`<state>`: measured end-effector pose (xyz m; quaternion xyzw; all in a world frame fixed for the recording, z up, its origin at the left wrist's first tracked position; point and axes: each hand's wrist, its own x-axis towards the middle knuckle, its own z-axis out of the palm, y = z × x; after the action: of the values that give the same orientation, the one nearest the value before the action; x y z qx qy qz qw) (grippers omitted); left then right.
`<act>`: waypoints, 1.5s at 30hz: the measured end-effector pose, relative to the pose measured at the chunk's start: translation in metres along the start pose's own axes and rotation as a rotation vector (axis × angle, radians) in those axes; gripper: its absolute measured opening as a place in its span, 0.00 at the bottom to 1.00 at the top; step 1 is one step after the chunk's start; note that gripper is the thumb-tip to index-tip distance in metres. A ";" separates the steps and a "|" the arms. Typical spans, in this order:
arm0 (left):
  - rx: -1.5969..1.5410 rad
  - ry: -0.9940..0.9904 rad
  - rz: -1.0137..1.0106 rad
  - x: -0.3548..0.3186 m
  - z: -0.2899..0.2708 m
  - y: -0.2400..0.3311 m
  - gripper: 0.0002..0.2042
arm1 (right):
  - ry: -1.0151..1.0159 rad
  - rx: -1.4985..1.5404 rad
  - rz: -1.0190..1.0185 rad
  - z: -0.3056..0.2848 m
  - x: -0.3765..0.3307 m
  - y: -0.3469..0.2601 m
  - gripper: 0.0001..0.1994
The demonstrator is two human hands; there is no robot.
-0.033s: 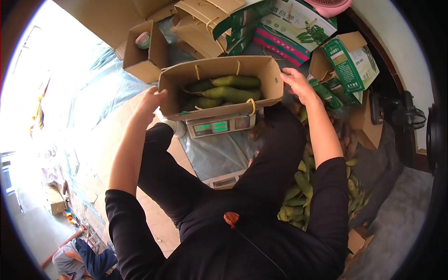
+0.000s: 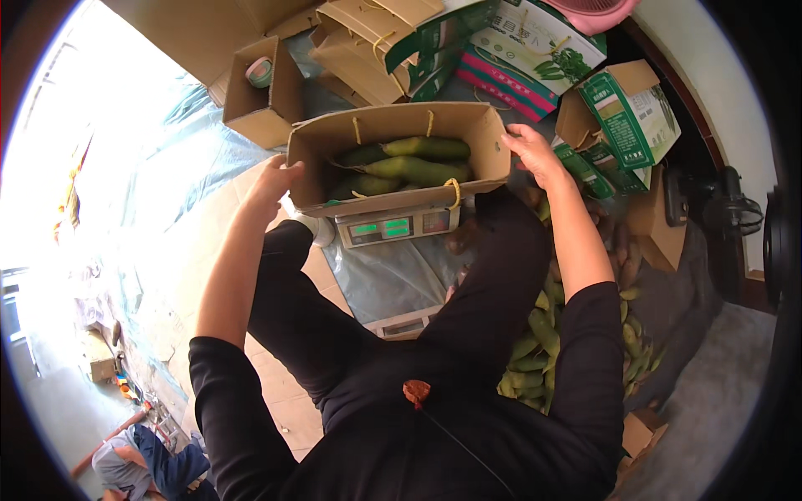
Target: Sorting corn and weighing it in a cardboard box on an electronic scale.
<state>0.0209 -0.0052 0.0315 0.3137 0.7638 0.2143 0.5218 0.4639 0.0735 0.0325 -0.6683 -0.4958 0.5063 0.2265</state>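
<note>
An open-topped cardboard box (image 2: 393, 200) with yellow cord handles holds several green radishes (image 2: 418, 171). It sits on a digital scale (image 2: 393, 227) with a lit green display. At the box's left end is my left hand (image 2: 274, 182), its thumb and fingers apart beside the rim. My right hand (image 2: 536, 155) is at the right end, fingers stretched toward the upper corner. Both hands are at the box walls without a visible grip; whether the fingertips touch the cardboard is hard to see.
Loose radishes (image 2: 535, 342) lie in a heap by my right leg. Folded cartons (image 2: 368, 42), a small box (image 2: 266, 92) with a tape roll, and green-and-white boxes (image 2: 622, 108) stand beyond. A black fan (image 2: 731, 200) is at right. Another person (image 2: 150, 459) sits at lower left.
</note>
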 end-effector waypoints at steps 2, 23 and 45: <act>-0.054 -0.046 -0.007 0.004 -0.004 -0.001 0.27 | -0.007 -0.096 -0.014 0.008 0.011 0.002 0.25; -0.407 0.140 0.226 -0.004 -0.094 -0.012 0.11 | -0.142 0.268 -0.147 0.059 -0.036 -0.118 0.18; -0.674 0.867 -0.149 -0.265 -0.262 -0.393 0.21 | -0.831 -0.109 -0.263 0.425 -0.190 -0.140 0.40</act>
<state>-0.2554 -0.4706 0.0450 -0.0426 0.8179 0.5190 0.2449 0.0207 -0.1240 0.0674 -0.3499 -0.6515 0.6722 0.0348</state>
